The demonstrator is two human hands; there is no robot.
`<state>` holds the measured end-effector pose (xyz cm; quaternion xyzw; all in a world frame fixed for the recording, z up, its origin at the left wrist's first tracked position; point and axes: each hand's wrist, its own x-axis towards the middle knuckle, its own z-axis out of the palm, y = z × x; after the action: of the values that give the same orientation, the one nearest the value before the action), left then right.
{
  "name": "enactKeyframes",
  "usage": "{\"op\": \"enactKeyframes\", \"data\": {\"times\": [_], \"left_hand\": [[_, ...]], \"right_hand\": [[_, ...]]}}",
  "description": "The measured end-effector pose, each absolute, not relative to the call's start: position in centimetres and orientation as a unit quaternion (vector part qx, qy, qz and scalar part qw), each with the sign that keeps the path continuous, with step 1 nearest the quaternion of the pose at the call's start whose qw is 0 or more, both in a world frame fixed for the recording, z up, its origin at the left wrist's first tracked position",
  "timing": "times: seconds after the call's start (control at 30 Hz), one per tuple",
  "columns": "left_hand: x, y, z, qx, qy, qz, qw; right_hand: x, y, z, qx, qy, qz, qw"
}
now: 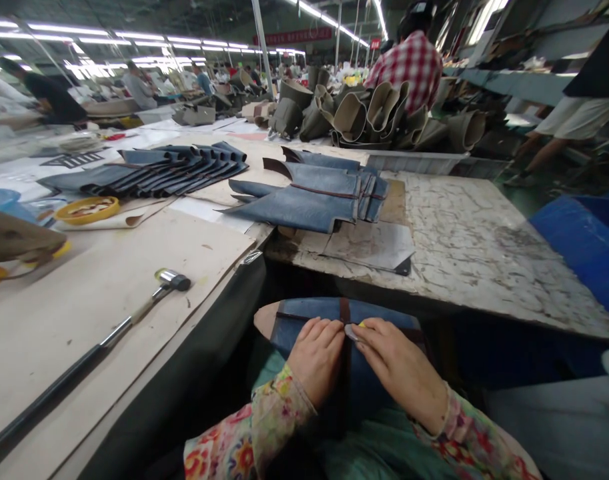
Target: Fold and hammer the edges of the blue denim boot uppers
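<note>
Blue leather piece [304, 320] lies under both hands [357, 360] — fingertips pressing its dark strip [345, 311].

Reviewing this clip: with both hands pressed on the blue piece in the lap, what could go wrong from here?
1. The right hand pinches a small tool right beside the left hand; a slip could nick the fingertips.
2. The blue leather piece rests on the lap, below the table edge, with no firm backing, so it may shift.
3. The hammer lies close to the bench edge and could be knocked off.
</note>
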<state>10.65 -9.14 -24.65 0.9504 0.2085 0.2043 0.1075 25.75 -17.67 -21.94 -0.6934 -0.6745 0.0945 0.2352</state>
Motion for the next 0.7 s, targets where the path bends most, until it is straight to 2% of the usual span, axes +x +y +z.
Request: {"op": "enactKeyframes", "data": {"times": [0.2,0.47,0.7], "left_hand": [[10.8,-9.0,-24.7,0.944,0.221,0.216,0.115],[9.2,-8.7,-25.1,0.932,0.229,0.265,0.086],[7.9,-8.2,-25.3,0.928,0.247,0.272,0.053]], "right_hand": [[25.6,-16.9,-22.8,-0.706,-0.678,0.046,0.2],[26.9,-17.0,-22.8,-0.647,-0.72,0.037,0.25],[25.1,-15.8,-22.2,-0.612,-0.754,0.025,0.237]]}}
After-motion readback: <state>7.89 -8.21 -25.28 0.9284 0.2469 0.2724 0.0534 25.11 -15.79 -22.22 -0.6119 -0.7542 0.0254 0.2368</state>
